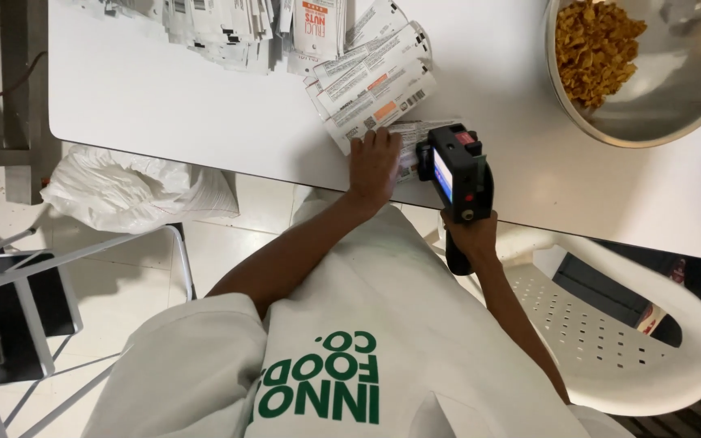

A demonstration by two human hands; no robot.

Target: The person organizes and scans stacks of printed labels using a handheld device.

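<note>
A white table (164,105) carries a steel bowl (675,122) of golden fried snack pieces (598,45). The right hand (470,239) grips a black handheld printer (456,174), probably rigid and fairly heavy, by its handle. The left hand (373,166) presses flat on a thin, slippery sachet (419,134) at the table's near edge.

bowl: steel bowl (675,97) of golden snack pieces (598,45), far right of the right hand
bag: crumpled white plastic bag (123,195), left of the left hand
chair: white plastic chair (651,324), below the right hand
</note>
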